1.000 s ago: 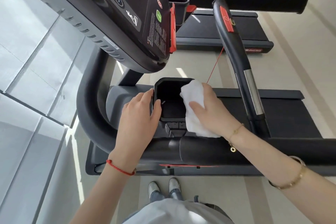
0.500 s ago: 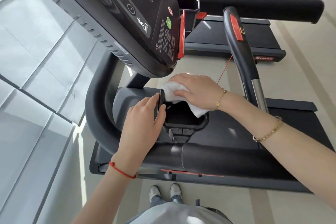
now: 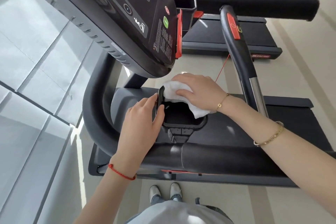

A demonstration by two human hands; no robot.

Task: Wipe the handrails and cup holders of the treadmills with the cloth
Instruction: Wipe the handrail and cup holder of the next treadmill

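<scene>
A black square cup holder sits under the treadmill console. My left hand grips its left wall, thumb inside the rim. My right hand presses a white cloth onto the holder's far rim, and the cloth hangs down over the right wall. The thick black near handrail runs across below the holder. A second curved handrail with a red tab and a metal grip rises to the right. Another cup holder shows beyond the console.
The console hangs close above the holder. A red safety cord runs beside my right hand. A second treadmill's deck and long padded handrail lie behind. Grey wall panels fill the left. My shoes stand on the floor.
My right hand has carried the cloth from the holder's right wall up to its far rim. My left hand has kept its grip on the left wall.
</scene>
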